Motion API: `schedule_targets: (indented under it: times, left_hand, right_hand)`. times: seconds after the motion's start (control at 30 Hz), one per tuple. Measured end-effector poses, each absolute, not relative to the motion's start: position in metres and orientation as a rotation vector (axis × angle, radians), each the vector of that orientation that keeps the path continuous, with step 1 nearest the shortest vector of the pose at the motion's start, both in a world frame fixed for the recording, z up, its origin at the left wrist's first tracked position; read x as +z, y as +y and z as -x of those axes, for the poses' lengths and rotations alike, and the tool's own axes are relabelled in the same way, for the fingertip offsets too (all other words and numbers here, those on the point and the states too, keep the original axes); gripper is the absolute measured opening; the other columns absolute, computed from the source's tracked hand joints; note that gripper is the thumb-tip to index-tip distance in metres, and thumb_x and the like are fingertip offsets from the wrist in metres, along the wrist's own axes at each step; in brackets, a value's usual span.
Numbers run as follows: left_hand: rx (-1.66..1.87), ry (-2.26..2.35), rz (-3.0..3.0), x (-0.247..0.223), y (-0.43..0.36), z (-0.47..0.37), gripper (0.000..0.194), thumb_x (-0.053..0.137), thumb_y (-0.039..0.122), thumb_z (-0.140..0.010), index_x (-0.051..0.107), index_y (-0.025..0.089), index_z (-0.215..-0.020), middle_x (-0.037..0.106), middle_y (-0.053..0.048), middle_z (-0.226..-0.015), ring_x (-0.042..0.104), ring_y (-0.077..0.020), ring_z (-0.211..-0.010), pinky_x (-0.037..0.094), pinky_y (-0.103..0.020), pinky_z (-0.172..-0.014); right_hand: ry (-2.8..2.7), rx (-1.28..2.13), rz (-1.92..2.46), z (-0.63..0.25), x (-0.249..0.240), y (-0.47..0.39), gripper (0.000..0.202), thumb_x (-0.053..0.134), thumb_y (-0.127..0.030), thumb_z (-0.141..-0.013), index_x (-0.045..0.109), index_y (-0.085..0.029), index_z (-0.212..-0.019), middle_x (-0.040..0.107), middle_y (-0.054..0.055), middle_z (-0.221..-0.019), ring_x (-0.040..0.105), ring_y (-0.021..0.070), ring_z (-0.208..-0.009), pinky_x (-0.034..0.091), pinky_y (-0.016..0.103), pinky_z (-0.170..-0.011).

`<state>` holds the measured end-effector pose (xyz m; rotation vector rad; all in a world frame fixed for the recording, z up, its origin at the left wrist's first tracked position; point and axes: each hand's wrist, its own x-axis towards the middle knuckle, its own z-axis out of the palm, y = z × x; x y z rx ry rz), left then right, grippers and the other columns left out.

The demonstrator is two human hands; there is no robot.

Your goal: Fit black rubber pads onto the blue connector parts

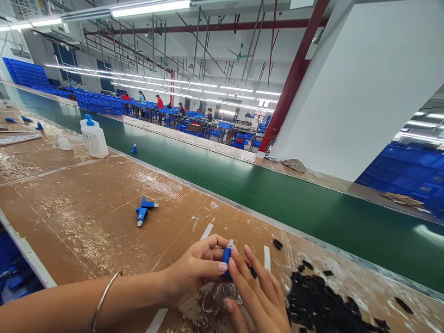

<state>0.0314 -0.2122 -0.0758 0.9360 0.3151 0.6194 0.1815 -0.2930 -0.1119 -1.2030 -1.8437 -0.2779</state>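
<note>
Both hands low at the bench edge, left hand and right hand pinched together on a blue plug, fingertips clamped round it, black caps heaped just right, spare blue parts well left, green belt beyond

two hands at lower centre; one blue connector held, two more left of centre; one white bottle upper left; one pile of black caps lower right.
</note>
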Motion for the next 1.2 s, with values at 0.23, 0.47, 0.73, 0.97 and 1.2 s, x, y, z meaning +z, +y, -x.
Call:
schedule_targets:
  times: [0.23,0.47,0.73,0.97,1.2]
  left_hand:
    - [0.658,0.356,-1.085,-0.076,-0.211,-0.034,0.037,0.079,0.029,-0.071,0.051,0.015,-0.091,0.063,-0.005,-0.086,0.061,-0.0141,-0.080,0.047,-0.026,-0.076]
    - [0.614,0.334,-0.968,-0.083,-0.195,-0.035,0.035,0.079,0.020,-0.067,0.051,0.015,-0.087,0.068,-0.007,-0.081,0.066,-0.0179,-0.075,0.050,-0.034,-0.079]
    - [0.621,0.217,-1.012,-0.085,-0.173,-0.030,0.030,0.076,0.018,-0.066,0.055,0.013,-0.087,0.067,-0.008,-0.072,0.065,-0.0187,-0.063,0.052,-0.030,-0.064]
    - [0.502,0.119,-0.946,-0.088,-0.176,-0.028,0.030,0.075,0.021,-0.070,0.057,0.012,-0.093,0.069,-0.014,-0.086,0.068,-0.0212,-0.072,0.052,-0.032,-0.072]
    - [0.478,0.100,-0.903,-0.090,-0.175,-0.030,0.028,0.069,0.028,-0.079,0.057,0.011,-0.098,0.068,-0.016,-0.091,0.068,-0.0213,-0.075,0.052,-0.035,-0.075]
  right_hand:
    - [-1.780,-0.016,1.220,-0.169,-0.116,-0.295,0.051,0.037,-0.048,-0.094,0.027,-0.037,-0.143,0.043,-0.001,-0.140,0.029,0.0276,-0.135,0.026,0.041,-0.104]
    - [-1.515,0.438,1.257,-0.192,-0.108,-0.292,0.058,0.035,-0.054,-0.091,0.027,-0.029,-0.143,0.045,0.005,-0.138,0.038,0.0268,-0.130,0.029,0.046,-0.107]
    - [-1.628,-0.070,1.822,-0.311,-0.132,-0.243,0.041,0.036,-0.034,-0.085,0.065,-0.011,-0.101,0.063,0.014,-0.106,0.056,0.0324,-0.100,0.043,0.052,-0.089]
    - [-1.820,-0.167,1.906,-0.318,-0.162,-0.229,0.046,0.026,-0.019,-0.086,0.064,-0.003,-0.109,0.060,0.019,-0.109,0.054,0.0339,-0.103,0.044,0.049,-0.091]
    - [-1.917,-0.108,1.936,-0.315,-0.160,-0.229,0.041,0.029,-0.018,-0.089,0.066,-0.006,-0.100,0.059,0.017,-0.103,0.054,0.0320,-0.098,0.043,0.045,-0.087]
